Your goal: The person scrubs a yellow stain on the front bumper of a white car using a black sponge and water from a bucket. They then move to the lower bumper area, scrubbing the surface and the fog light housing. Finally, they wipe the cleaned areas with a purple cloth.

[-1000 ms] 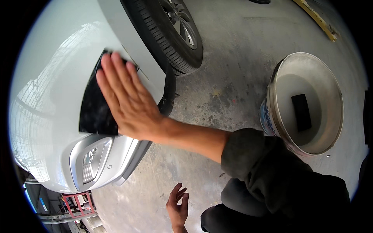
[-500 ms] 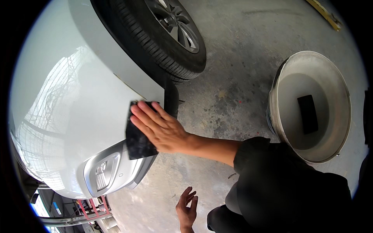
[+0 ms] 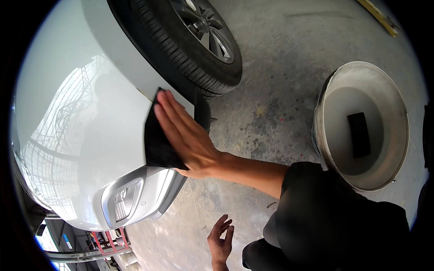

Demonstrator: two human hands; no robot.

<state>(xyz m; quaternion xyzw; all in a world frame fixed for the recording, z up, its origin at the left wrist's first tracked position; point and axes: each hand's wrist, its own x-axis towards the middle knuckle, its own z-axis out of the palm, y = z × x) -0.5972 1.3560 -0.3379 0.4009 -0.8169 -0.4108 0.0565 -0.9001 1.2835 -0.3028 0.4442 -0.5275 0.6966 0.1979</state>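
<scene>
My right hand reaches in from the right, its long fingers stretched over a black sheet of sandpaper. The thumb side is partly hidden by the sheet. Hand and sheet lie against the white car's bumper corner, between the front wheel and the recessed lamp. A thin yellowish-brown line shows on the panel just beyond the fingertips. Low in the picture, my left hand hangs above the floor, fingers loosely bent and apart, holding nothing.
At the right stands a pale round bucket with cloudy water and a dark rectangular piece in it. A yellow bar lies on the stained concrete floor at the far right. A red frame shows at the lower left.
My right hand has slid the sandpaper up the panel toward the thin line, and its fingers now point more upward. The left hand has barely moved.
</scene>
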